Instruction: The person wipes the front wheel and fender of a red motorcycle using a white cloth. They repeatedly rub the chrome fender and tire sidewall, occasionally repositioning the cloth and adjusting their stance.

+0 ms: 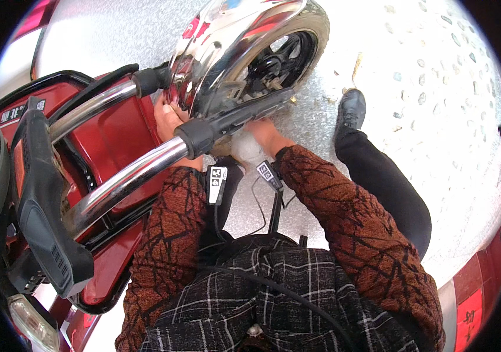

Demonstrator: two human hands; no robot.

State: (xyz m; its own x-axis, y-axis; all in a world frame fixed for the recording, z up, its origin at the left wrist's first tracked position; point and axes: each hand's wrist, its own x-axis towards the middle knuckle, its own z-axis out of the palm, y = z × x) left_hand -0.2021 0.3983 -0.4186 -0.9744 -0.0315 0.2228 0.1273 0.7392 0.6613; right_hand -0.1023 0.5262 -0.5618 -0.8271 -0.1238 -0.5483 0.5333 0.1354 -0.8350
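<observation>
A chrome front fender (pixel 215 48) covers the wheel of a red motorized vehicle, and its tyre (pixel 319 33) has black spokes within. My left hand (pixel 169 119) is at the fender's lower end, between the two chrome fork tubes (pixel 133 169); its fingers are partly hidden behind the fender and tube. My right hand (pixel 264 134) lies just below the black lower fork leg (pixel 250 108), its fingertips hidden under it. Beside my right hand is a whitish, blurred round patch (pixel 246 147), too unclear to name. Whether either hand grips something cannot be seen.
The red body panel (pixel 114 123) and a black plastic cover (pixel 43 211) fill the left side. A clear lamp (pixel 34 321) is at lower left. Small devices with cables are at both wrists. My shoe (pixel 350 110) stands on the floor right of the wheel, near pebble-set paving (pixel 422 79).
</observation>
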